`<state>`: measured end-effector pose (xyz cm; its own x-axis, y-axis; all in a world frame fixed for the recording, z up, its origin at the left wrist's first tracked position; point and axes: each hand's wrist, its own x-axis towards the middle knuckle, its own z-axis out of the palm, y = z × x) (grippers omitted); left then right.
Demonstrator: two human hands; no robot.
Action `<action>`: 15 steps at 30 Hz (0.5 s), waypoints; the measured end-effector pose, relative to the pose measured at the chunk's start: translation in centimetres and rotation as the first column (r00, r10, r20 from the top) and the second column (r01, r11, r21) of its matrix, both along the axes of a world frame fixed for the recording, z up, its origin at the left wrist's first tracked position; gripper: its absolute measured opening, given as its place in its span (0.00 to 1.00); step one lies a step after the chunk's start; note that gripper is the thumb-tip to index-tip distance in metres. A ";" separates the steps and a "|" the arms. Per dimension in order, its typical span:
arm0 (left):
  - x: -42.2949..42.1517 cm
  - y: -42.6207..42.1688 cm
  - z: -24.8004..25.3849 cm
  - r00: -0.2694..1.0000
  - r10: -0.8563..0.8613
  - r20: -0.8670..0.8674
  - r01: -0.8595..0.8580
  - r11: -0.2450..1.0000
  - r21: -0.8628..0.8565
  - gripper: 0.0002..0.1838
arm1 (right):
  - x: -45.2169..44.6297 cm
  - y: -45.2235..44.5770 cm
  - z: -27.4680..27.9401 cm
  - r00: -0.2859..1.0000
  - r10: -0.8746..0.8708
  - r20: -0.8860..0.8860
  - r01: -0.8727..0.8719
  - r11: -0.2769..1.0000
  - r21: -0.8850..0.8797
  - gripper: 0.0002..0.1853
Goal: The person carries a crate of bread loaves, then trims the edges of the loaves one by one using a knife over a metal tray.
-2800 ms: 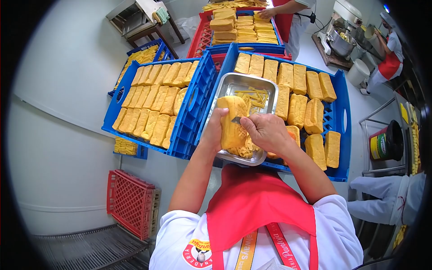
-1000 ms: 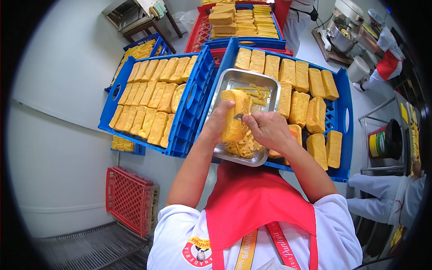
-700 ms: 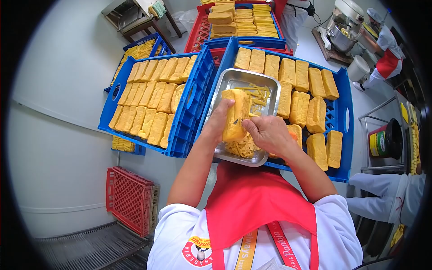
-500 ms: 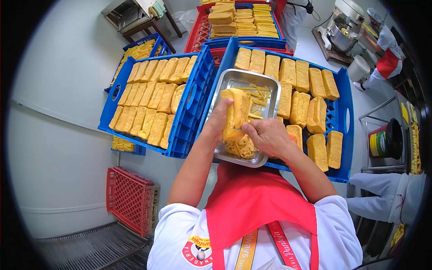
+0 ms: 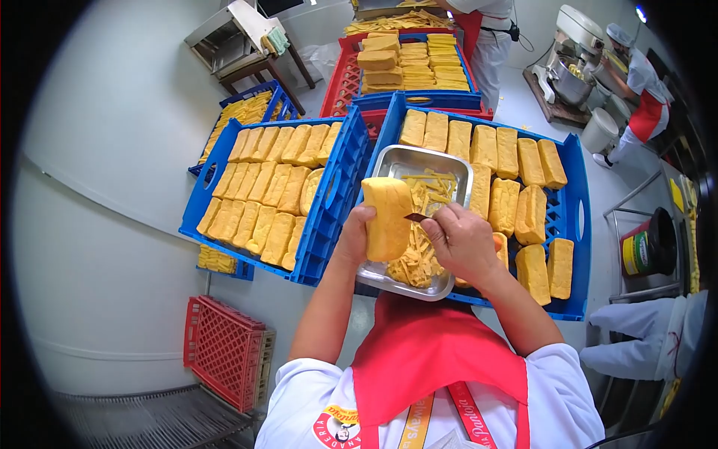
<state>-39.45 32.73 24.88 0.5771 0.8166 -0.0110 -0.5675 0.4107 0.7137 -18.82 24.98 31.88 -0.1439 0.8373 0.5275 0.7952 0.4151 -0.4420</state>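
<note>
My left hand (image 5: 354, 236) is wrapped round the left side of a yellow-brown bread loaf (image 5: 387, 218), which it holds upright above a metal tray (image 5: 387, 159). In my right hand (image 5: 465, 241) is a small knife (image 5: 415, 218). Its short dark blade points left at the loaf's right side, and its handle is hidden in my fingers. Beneath the loaf, thin crust trimmings (image 5: 416, 263) lie heaped in the tray. The tray rests on the left part of a blue crate (image 5: 580, 224) holding several more loaves (image 5: 517, 206).
Rows of loaves fill another blue crate (image 5: 323, 217) at left. Behind are crates of bread slices (image 5: 446, 60) and a person in a red apron (image 5: 479, 26). At right stand a mixer (image 5: 574, 60), another person (image 5: 645, 97) and a bucket (image 5: 649, 247). Red crates (image 5: 226, 350) stand lower left.
The loaf has been turned so a smoother face shows. My right hand has drawn slightly away from it, baring the knife blade. The whole view has shifted a little.
</note>
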 end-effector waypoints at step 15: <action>0.6 -1.5 0.8 0.959 0.189 -0.211 -0.126 0.952 0.279 0.38 | -1.0 -0.1 1.6 0.990 -0.127 0.065 0.128 0.992 -0.007 0.18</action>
